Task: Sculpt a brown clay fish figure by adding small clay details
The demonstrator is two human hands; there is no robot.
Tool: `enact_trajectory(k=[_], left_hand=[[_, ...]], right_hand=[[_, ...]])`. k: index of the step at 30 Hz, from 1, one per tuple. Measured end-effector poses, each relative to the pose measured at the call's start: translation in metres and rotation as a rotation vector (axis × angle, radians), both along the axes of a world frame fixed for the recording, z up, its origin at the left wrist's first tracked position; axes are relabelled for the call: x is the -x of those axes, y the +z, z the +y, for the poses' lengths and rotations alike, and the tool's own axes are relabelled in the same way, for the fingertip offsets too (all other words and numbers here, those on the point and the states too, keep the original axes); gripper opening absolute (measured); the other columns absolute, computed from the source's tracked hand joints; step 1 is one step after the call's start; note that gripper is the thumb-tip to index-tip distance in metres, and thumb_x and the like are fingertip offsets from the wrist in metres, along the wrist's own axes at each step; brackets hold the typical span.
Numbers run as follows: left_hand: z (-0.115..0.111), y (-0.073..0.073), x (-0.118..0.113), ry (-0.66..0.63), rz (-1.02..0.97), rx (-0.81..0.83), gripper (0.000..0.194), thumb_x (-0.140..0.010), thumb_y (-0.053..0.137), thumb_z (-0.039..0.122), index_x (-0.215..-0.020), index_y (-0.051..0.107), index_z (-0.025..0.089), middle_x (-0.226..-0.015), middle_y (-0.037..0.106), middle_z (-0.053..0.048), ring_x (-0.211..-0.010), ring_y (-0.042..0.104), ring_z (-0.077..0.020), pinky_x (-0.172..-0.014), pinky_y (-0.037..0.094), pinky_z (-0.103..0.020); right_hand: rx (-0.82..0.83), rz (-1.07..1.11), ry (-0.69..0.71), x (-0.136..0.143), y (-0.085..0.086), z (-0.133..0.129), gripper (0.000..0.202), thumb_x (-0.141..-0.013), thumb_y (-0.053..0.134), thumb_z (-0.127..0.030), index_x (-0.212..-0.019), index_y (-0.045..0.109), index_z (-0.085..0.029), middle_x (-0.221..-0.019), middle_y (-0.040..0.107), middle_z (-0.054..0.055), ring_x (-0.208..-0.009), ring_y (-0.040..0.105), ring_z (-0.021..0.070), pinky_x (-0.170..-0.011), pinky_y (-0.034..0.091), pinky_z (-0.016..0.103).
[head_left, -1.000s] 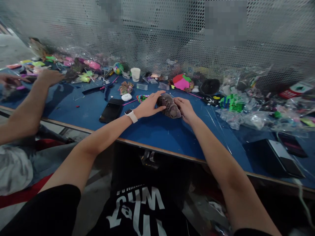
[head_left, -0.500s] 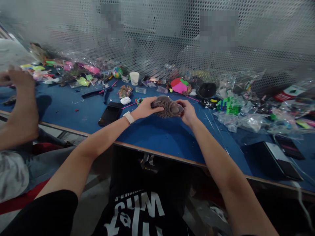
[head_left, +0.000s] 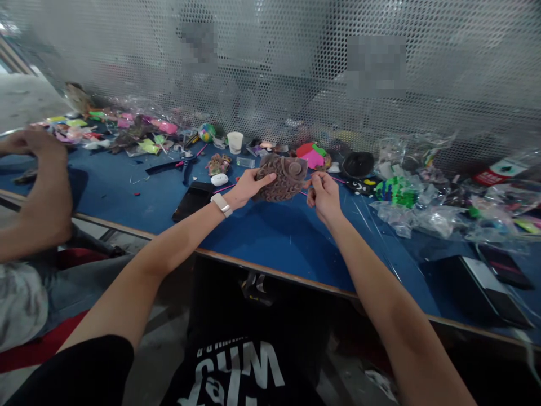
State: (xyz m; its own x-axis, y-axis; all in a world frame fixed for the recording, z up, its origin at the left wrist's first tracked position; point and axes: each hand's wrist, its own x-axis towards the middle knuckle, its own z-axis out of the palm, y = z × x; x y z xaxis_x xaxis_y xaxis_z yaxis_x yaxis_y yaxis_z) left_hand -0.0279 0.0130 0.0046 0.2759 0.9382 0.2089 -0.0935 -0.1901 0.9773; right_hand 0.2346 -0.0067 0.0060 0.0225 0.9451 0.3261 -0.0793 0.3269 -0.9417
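Observation:
A brown clay fish (head_left: 279, 179) with curled scales and a round raised eye is held up over the blue table. My left hand (head_left: 246, 187) is closed on its tail end, thumb across the scales. At the head end, my right hand (head_left: 324, 194) is in a pinch, its fingertips close to the fish's mouth. Whatever sits between those fingertips is too small to make out, and I cannot tell whether they touch the fish.
A black box-like thing (head_left: 193, 201) and a white earphone case (head_left: 219, 180) lie left of my hands. Behind stand a white cup (head_left: 235, 142) and a black bowl (head_left: 357, 164). Plastic bags (head_left: 439, 216) and a phone (head_left: 505, 266) lie right. A co-worker's arm (head_left: 44, 186) is at left.
My right hand has let go of the fish's head and now pinches just beside it. The fish has turned, showing its side and eye more fully. My left hand still holds it.

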Motion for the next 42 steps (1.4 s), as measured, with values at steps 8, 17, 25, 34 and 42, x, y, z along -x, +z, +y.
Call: enact_trajectory(k=[8, 17, 25, 34, 42], left_hand=[[0.001, -0.001, 0.001, -0.009, -0.016, -0.005, 0.067, -0.084, 0.098, 0.075, -0.114, 0.080, 0.018, -0.136, 0.086, -0.019, -0.131, 0.081, -0.0353, -0.114, 0.071, -0.055], [0.001, -0.003, 0.002, 0.038, 0.061, -0.032, 0.060, -0.087, 0.098, 0.068, -0.114, 0.080, 0.017, -0.136, 0.086, -0.020, -0.130, 0.081, -0.0352, -0.114, 0.071, -0.055], [0.003, -0.006, 0.000, -0.089, -0.025, 0.034, 0.076, -0.079, 0.106, 0.066, -0.129, 0.077, 0.017, -0.143, 0.083, -0.021, -0.130, 0.081, -0.0341, -0.113, 0.070, -0.054], [-0.003, 0.000, -0.001, -0.145, 0.013, -0.052, 0.085, -0.073, 0.107, 0.069, -0.134, 0.073, 0.020, -0.142, 0.081, -0.019, -0.130, 0.079, -0.0346, -0.106, 0.068, -0.050], [-0.025, 0.012, 0.003, 0.215, 0.575, -0.700, 0.031, -0.103, 0.086, 0.043, -0.126, 0.075, 0.027, -0.123, 0.086, -0.007, -0.111, 0.082, -0.0267, -0.097, 0.063, -0.038]], right_hand=[[-0.022, -0.059, 0.010, 0.001, 0.003, -0.003, 0.076, -0.073, 0.093, -0.096, -0.091, 0.074, -0.024, -0.069, 0.067, -0.003, -0.042, 0.052, 0.0091, -0.039, 0.037, 0.025], [-0.028, -0.124, 0.039, -0.002, 0.004, -0.004, 0.073, -0.070, 0.096, -0.093, -0.089, 0.078, -0.025, -0.050, 0.053, -0.007, -0.042, 0.046, 0.0113, -0.044, 0.035, 0.027], [0.015, -0.022, 0.115, -0.002, 0.013, -0.009, 0.074, -0.065, 0.101, -0.091, -0.083, 0.073, -0.025, -0.066, 0.062, -0.005, -0.045, 0.051, 0.0101, -0.042, 0.038, 0.027], [0.029, -0.067, 0.135, -0.003, 0.013, -0.013, 0.073, -0.066, 0.100, -0.090, -0.086, 0.070, -0.027, -0.065, 0.061, -0.004, -0.050, 0.050, 0.0123, -0.046, 0.041, 0.027], [-0.096, 0.100, -0.196, -0.008, 0.014, 0.000, 0.060, -0.086, 0.089, -0.081, -0.117, 0.078, -0.031, -0.102, 0.068, 0.001, -0.065, 0.061, 0.0125, -0.048, 0.042, 0.026]])
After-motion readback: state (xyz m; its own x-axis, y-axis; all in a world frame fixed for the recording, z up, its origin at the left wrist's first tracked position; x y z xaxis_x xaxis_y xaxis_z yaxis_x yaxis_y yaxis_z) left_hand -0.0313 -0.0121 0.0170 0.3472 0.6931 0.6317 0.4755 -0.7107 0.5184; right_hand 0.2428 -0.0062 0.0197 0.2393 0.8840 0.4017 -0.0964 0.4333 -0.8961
